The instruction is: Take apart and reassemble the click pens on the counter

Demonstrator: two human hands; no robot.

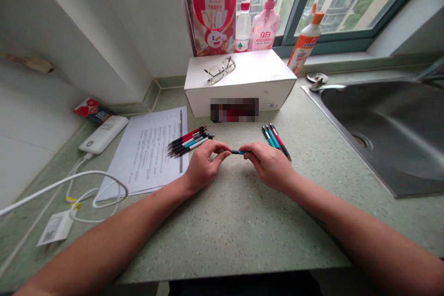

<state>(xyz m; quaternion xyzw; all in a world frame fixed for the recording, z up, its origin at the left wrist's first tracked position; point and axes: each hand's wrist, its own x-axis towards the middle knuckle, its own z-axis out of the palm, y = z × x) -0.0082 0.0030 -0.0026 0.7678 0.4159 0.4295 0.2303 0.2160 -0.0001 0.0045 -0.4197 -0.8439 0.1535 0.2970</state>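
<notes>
Pinching grips of the left hand [204, 166] and right hand [269, 164] hold one dark-and-teal pen [234, 151] by opposite ends, its long axis running sideways between them above the desk [222, 236], neither hand nearer, a pen pile [189, 141] just beyond the left.

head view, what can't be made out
Head view: one end of slim teal-and-black pen, covered by right hand.
Head view: text on printed white paper sheet, too small.
Head view: front patch on white cardboard box, pixelated.
Head view: right part of grey metal sink, cut off by edge.
</notes>
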